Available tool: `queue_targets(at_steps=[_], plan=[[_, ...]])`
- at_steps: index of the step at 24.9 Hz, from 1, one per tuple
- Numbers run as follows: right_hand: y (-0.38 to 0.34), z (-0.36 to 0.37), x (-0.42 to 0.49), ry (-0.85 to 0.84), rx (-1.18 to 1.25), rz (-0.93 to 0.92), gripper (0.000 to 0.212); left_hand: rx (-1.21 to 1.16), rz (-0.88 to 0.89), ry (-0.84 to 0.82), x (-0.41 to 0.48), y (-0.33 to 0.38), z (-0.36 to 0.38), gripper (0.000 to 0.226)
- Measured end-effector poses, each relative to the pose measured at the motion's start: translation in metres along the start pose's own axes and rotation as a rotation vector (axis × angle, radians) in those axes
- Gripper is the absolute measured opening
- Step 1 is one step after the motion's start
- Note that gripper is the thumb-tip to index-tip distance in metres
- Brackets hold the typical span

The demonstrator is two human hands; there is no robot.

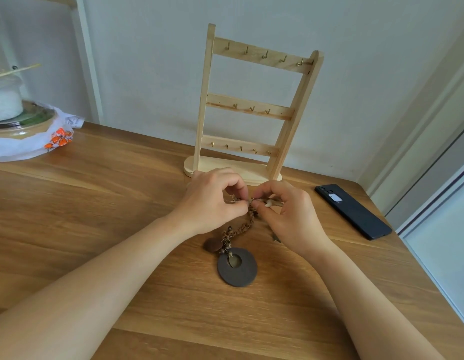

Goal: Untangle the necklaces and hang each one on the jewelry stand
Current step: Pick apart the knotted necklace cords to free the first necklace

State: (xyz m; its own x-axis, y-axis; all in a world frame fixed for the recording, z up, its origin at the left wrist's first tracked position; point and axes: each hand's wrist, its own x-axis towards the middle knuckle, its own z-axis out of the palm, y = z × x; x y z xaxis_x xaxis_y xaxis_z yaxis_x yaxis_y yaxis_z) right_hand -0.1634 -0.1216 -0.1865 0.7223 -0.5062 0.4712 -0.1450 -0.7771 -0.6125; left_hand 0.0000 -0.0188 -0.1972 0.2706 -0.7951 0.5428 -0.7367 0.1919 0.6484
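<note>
I have both bare forearms reaching in from the lower corners, my left hand (212,201) and right hand (290,216) nearly touching, fingers curled, each thumb and forefinger pinching the brown braided necklace cord (241,224).

Single view, head-worn wide-angle camera. It looks forward and down from above the near edge of the table (95,203), facing the far wall (147,74). Both forearms (101,279) enter from the bottom corners and meet near frame centre, close to the lens, where the left hand (212,198) and right hand (288,216) pinch the necklaces (237,266). The jewelry stand (251,110) rises just beyond, upper centre; a phone (353,211) marks the right side. Vertical lines lean outward toward the margins.
</note>
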Motion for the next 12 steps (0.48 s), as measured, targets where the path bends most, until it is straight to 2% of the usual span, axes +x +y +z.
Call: queue_targets(at_steps=[5, 9, 12], plan=[[0.0001, 0.0034, -0.0024, -0.03, 0.014, -0.036, 0.017, -0.002, 0.036, -0.064, -0.002, 0.0004, -0.0041, 0.006], [0.0006, 0.0016, -0.0006, -0.041, 0.025, -0.057, 0.017, -0.016, 0.035, -0.054, -0.0033, 0.004, -0.0037, 0.009], [0.0012, 0.0025, 0.0, -0.063, 0.024, -0.056, 0.02, -0.05, -0.011, -0.068, -0.0032, 0.004, -0.0037, 0.004]])
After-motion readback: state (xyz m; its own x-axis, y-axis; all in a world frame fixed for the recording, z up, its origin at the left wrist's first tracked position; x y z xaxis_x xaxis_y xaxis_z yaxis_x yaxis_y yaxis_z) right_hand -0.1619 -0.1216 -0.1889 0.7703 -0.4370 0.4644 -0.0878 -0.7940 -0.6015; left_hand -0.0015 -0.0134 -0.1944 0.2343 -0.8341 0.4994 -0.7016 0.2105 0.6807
